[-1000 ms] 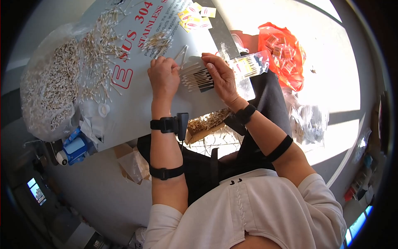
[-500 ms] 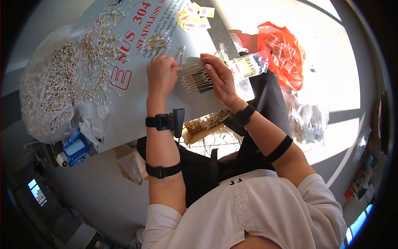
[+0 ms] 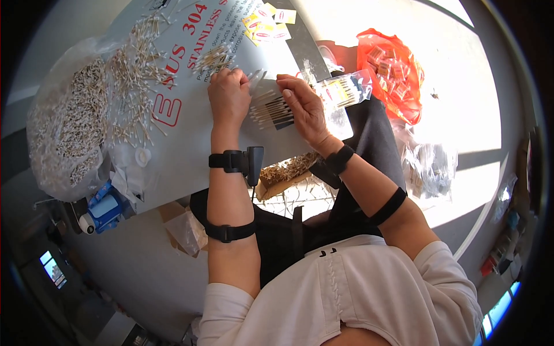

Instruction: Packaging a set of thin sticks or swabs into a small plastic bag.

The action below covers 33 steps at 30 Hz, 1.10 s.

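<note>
My left hand (image 3: 229, 99) is closed, its fingertips pinching a blurred cotton swab (image 3: 259, 74) above the grey table. Beside it, my right hand (image 3: 306, 111) is curled with thumb and forefinger bent toward the left. A flat row of cotton swabs (image 3: 266, 114) fans out from under its fingers over a dark strip; the grip on their far ends is hidden. To the right of this hand lies a clear packet of swabs (image 3: 345, 91) with a yellow and white label. A small loose pile of swabs (image 3: 213, 59) sits just beyond my left hand.
A big clear bag of swabs (image 3: 75, 121) spills a heap (image 3: 135, 75) across the table's left side. Yellow and white cards (image 3: 266, 24) lie at the far edge. A red bag (image 3: 389, 75) of small packs and clear plastic bags (image 3: 430, 167) stand at right. Below is a swab-filled box (image 3: 285, 173).
My left hand has moved slightly right and away from me, and the swab at its fingertips has tilted lower. My right hand has hardly moved.
</note>
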Available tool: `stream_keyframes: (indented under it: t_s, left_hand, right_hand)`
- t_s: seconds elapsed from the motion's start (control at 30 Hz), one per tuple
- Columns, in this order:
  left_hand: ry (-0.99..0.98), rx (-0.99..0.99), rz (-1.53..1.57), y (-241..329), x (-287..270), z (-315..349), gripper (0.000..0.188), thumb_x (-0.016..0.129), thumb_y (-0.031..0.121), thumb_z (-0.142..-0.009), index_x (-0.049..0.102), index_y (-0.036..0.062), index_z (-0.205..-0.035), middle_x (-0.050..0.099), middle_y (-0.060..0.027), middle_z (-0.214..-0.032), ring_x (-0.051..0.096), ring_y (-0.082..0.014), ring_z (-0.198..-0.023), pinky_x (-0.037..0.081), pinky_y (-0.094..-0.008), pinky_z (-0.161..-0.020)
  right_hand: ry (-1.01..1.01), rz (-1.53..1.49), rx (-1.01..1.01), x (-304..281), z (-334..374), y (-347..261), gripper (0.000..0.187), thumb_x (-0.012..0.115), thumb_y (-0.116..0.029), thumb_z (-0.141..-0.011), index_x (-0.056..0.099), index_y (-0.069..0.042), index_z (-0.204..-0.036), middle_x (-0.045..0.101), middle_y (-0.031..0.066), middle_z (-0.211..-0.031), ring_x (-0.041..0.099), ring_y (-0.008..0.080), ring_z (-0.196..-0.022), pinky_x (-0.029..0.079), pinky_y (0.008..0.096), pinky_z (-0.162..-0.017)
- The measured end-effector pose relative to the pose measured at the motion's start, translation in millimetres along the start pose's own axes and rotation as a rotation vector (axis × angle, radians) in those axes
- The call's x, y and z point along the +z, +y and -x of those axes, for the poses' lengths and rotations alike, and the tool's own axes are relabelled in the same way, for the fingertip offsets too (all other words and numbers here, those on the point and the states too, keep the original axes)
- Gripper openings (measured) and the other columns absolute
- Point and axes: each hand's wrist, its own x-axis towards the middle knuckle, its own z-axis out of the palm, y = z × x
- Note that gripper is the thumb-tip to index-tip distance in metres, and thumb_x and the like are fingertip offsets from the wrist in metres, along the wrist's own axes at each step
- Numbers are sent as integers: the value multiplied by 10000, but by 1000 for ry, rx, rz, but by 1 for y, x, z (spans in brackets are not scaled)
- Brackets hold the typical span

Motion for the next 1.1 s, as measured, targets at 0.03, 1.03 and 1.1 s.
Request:
stream_keyframes:
  t_s: [0.03,1.03,1.1]
  left_hand:
    - [-16,18,17,4,1,3,101,717,96,-749,626,55,-762,622,-75,-853,564,-304,-903,472,-422,-814]
    - [84,-54,-32,-4,-3,18,155,699,90,-764,635,87,-906,580,-49,-958,522,-272,-1018,429,-428,-847]
    - [130,-76,-33,-7,0,19,164,689,91,-778,624,79,-927,583,-56,-969,524,-280,-1021,436,-431,-845]
  right_hand:
    - [11,-3,1,-1,0,1,201,529,-97,-974,579,31,-1121,593,129,-1185,565,193,-1085,443,290,-945]
    - [32,-34,15,1,0,3,200,507,-93,-983,581,28,-1124,601,128,-1196,567,179,-1090,441,278,-949]
    - [34,-32,15,1,0,6,202,498,-93,-985,583,27,-1124,603,129,-1198,568,183,-1092,441,281,-950]
